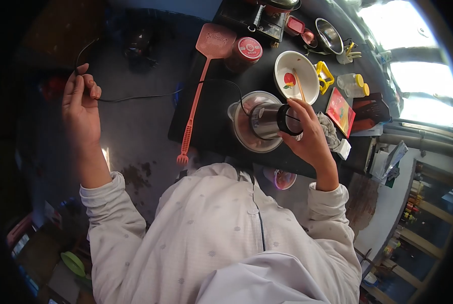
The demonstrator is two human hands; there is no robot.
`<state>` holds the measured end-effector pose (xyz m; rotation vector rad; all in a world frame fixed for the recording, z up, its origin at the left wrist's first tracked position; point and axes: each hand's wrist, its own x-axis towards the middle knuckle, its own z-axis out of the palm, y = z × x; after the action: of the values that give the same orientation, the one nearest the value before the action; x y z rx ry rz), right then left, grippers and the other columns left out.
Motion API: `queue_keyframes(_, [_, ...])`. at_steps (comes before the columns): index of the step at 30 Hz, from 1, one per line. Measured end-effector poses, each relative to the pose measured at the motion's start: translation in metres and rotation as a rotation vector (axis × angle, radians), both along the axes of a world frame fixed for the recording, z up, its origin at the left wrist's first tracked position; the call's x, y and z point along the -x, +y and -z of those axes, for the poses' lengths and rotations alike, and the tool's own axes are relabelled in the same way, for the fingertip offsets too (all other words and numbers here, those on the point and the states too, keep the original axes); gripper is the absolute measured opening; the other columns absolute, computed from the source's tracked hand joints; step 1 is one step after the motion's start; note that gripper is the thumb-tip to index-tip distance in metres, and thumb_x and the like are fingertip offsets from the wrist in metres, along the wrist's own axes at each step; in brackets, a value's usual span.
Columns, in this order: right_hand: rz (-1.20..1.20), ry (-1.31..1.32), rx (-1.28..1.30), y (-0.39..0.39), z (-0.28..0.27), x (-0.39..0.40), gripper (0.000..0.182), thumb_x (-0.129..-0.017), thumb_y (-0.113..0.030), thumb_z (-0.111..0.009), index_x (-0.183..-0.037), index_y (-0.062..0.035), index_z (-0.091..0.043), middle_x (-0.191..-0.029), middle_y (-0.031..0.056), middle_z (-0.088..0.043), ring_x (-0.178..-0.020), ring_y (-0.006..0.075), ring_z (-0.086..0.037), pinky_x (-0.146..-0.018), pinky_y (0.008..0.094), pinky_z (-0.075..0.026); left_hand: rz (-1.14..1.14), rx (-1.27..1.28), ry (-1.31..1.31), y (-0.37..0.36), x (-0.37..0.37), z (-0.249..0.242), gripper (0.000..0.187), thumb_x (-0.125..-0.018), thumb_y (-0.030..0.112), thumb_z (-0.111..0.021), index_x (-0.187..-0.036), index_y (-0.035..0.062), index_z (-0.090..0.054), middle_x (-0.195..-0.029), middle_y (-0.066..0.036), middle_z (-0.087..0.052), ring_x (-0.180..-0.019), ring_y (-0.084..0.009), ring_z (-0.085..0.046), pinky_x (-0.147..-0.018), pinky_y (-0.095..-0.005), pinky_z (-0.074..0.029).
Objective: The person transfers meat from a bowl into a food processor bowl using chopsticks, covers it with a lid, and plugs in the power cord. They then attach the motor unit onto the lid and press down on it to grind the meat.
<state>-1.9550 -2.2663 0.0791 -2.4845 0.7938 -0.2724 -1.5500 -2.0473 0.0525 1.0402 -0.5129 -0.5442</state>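
My left hand [83, 109] is raised at the left, away from the table, its fingers pinched on a black power cord [135, 97]. The cord runs right, over a pink fly swatter [198, 91], to the steel motor head [265, 120] of a food chopper. This head sits over the chopper's clear bowl [242, 133], which has pinkish contents that I cannot make out. My right hand [310, 139] wraps thumb and fingers round the black top end of the motor head. Just beyond stands a white bowl [282, 61] with chopsticks in it.
A red-lidded jar [250, 48] stands beside the swatter's head. Behind are a black stove [241, 17] and a steel bowl [329, 35]. Yellow-lidded jars [353, 85], a red booklet [341, 111] and a grey cloth [327, 130] lie at the right. The dark table [186, 126] ends at its left edge.
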Motion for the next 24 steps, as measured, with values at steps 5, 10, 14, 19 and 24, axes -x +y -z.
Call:
queue_keyframes(5, [-0.187,0.207,-0.033,-0.015,-0.024,-0.016,0.071,-0.070,-0.006,-0.078,-0.134,-0.0084,-0.050,-0.139,0.0123,-0.050,-0.125,0.0365,-0.050,-0.103,0.0429,-0.043,0.009,-0.119,0.055,-0.015,0.021,0.025,0.026,-0.103,0.011,-0.045,-0.120,-0.0017,-0.059,-0.082,-0.001,-0.052,-0.070,-0.0084,-0.044,-0.067,-0.0221,-0.040])
queue_keyframes(10, [-0.202,0.312,-0.042,-0.023,-0.027,-0.021,0.073,-0.068,-0.005,-0.079,-0.134,-0.0099,-0.049,-0.142,0.0109,-0.049,-0.127,0.0354,-0.050,-0.103,0.0428,-0.044,0.005,-0.144,0.115,-0.018,0.039,0.042,0.022,-0.102,0.013,-0.050,-0.113,0.0026,-0.065,-0.079,0.000,-0.058,-0.068,-0.0066,-0.047,-0.064,-0.0193,-0.040])
queue_keyframes(14, [-0.146,0.418,-0.069,-0.013,-0.036,-0.025,0.077,-0.065,-0.002,-0.080,-0.135,-0.0088,-0.049,-0.142,0.0127,-0.048,-0.127,0.0355,-0.050,-0.103,0.0418,-0.044,-0.006,-0.133,0.133,-0.013,0.043,0.050,0.022,-0.101,0.014,-0.050,-0.114,0.0025,-0.065,-0.079,0.000,-0.059,-0.068,-0.0064,-0.047,-0.064,-0.0191,-0.040])
queue_keyframes(19, [-0.253,0.383,0.010,-0.016,-0.027,-0.017,0.081,-0.065,-0.002,-0.080,-0.138,-0.0095,-0.047,-0.145,0.0137,-0.045,-0.129,0.0360,-0.048,-0.105,0.0428,-0.042,0.039,-0.129,0.194,-0.014,0.056,0.054,0.022,-0.101,0.014,-0.051,-0.112,0.0024,-0.065,-0.079,0.000,-0.059,-0.068,-0.0062,-0.048,-0.064,-0.0189,-0.040])
queue_keyframes(24, [-0.239,0.362,-0.049,-0.017,-0.026,-0.016,0.082,-0.068,0.000,-0.076,-0.142,-0.0118,-0.043,-0.148,0.0128,-0.041,-0.133,0.0381,-0.043,-0.108,0.0451,-0.040,0.061,-0.196,0.230,-0.021,0.076,0.054,0.024,-0.102,0.014,-0.047,-0.115,0.0017,-0.064,-0.072,0.001,-0.052,-0.060,-0.0043,-0.041,-0.055,-0.0178,-0.034])
